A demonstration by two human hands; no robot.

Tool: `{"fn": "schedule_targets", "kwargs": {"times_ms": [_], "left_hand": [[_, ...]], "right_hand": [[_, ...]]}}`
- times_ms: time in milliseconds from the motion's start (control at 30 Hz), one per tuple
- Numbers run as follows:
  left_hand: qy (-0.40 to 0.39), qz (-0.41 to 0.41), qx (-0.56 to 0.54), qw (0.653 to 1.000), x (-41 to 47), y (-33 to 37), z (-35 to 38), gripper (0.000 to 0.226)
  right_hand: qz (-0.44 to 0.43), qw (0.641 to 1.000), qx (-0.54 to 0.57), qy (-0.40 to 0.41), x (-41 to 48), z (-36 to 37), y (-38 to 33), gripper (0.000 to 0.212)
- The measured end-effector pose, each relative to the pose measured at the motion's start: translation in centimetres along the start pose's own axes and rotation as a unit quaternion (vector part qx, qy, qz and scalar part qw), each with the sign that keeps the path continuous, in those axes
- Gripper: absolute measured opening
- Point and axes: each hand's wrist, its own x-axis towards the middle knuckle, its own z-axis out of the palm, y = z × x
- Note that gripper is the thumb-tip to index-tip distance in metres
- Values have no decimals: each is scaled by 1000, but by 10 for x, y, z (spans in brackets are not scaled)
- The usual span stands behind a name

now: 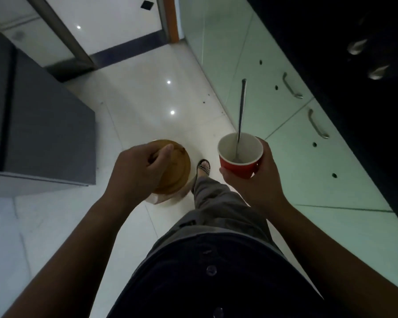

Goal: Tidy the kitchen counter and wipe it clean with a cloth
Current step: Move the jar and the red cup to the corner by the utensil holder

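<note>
My left hand (138,171) grips a round container by its golden-brown lid (176,167), fingers curled over the top; a pale body shows below the lid. A red paper cup (240,158), white inside, sits in my right hand (255,180), whose fingers wrap its side. A long metal spoon (241,111) stands in the cup with its handle pointing up and away. Both hands are held out in front of my body, above the floor. The dark kitchen counter (354,88) runs along the right, above pale green cabinet doors.
A grey appliance (44,134) stands at the left. Pale green drawers with metal handles (317,123) line the right under the counter. Glossy white floor tiles (147,99) stretch ahead to a doorway (115,26). My sandalled foot (203,167) steps forward between my hands.
</note>
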Motion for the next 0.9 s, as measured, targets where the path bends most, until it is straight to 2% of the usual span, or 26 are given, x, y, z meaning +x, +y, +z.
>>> {"fn": "schedule_targets", "kwargs": {"times_ms": [200,300,400,467,667,767,900], "left_hand": [[-32,-9,26,999,116,-8,-32,38],[-65,0,48,997,177,1,-52,30],[-57,7,54,997,236,7,-69,26],[-41,16,43,998,273,9,-79,32],[-11,45,49,998,410,15,-119,24],[-39,59,37,997,483,13,-138,34],[-98,76,24,992,570,19,-164,36]], "right_hand": [[-14,999,21,-26,147,44,-17,74],[-31,999,26,-27,220,58,-40,75],[-40,998,31,-44,286,68,-58,75],[-38,998,28,-44,321,74,-65,75],[15,1000,18,-18,415,102,-79,76],[30,999,17,18,470,117,-89,75],[36,997,21,67,542,131,-114,73]]}}
